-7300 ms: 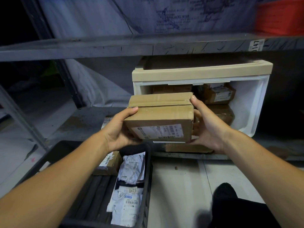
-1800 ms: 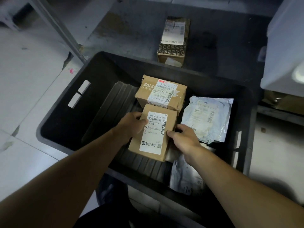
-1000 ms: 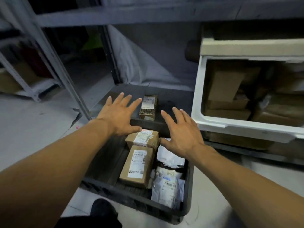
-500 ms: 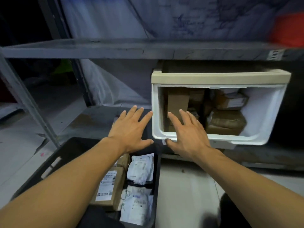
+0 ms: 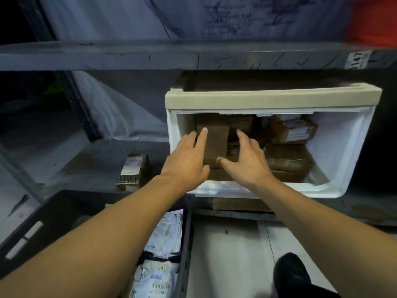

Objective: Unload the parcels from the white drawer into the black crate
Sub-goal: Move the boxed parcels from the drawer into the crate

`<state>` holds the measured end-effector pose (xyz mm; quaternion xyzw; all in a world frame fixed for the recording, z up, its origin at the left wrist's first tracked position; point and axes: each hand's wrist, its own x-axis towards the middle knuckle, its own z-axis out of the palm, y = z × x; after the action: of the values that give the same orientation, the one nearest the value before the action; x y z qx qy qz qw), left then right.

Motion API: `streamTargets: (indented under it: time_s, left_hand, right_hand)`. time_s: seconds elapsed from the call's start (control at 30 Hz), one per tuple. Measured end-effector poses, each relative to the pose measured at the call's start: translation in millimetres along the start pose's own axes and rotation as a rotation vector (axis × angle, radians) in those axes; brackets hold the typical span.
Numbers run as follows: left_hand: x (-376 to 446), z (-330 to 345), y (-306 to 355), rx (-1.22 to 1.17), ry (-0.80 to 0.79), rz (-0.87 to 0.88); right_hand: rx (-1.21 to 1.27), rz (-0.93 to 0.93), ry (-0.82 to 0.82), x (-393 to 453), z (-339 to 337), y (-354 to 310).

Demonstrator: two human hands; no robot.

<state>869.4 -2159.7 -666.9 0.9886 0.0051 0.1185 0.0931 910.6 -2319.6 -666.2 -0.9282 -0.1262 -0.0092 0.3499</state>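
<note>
- White drawer point(image 5: 352, 147): seated on the lower shelf point(image 5: 96, 162), its opening faced toward the viewer, brown parcels stacked inside.
- Upright brown parcel point(image 5: 216, 143): stood at the drawer's left end, flanked by both hands.
- Left hand point(image 5: 187, 160): fingers held straight and spread, fingertips laid against the parcel's left edge; nothing gripped.
- Right hand point(image 5: 245, 160): fingers spread and relaxed, placed just right of the same parcel; contact cannot be told.
- Black crate point(image 5: 49, 220): positioned below left, white mailer bags point(image 5: 163, 250) lying within.
- Small patterned box point(image 5: 134, 168): resting on the shelf, left of the drawer.
</note>
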Motion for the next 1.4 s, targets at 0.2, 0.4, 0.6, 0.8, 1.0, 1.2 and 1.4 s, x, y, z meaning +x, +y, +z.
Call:
streamTargets:
  time_s: [0.2, 0.4, 0.6, 0.8, 1.0, 1.2, 1.4]
  left_hand:
    - [54.6, 14.1, 11.0, -0.435, 0.130, -0.285]
    - [86.3, 20.7, 9.5, -0.788, 0.171, -0.482]
    - [82.1, 18.2, 7.3, -1.003, 0.246, -0.499]
    - [53.8, 16.7, 16.3, -1.053, 0.212, -0.411]
    - [15.0, -4.6, 22.1, -1.204, 0.128, -0.454]
    - [-16.3, -35.0, 7.9, -1.436, -0.091, -0.470]
    - [-37.9, -36.6, -12.1, -1.558, -0.198, -0.497]
  right_hand:
    - [0.355, 0.128, -0.037, 55.8, 8.3, 2.0]
    - [0.576, 0.193, -0.129, 72.6, 17.8, -7.5]
    - [0.639, 0.162, -0.163, 59.9, 19.3, -4.7]
    - [0.601, 0.032, -0.174, 31.1, -2.0, -3.9]
    - [0.531, 0.006, -0.156, -9.8, -24.9, 1.3]
    - [0.659, 0.180, -0.182, -35.4, -34.8, 7.4]
    - [0.851, 0.256, -0.435, -48.6, -21.0, -6.1]
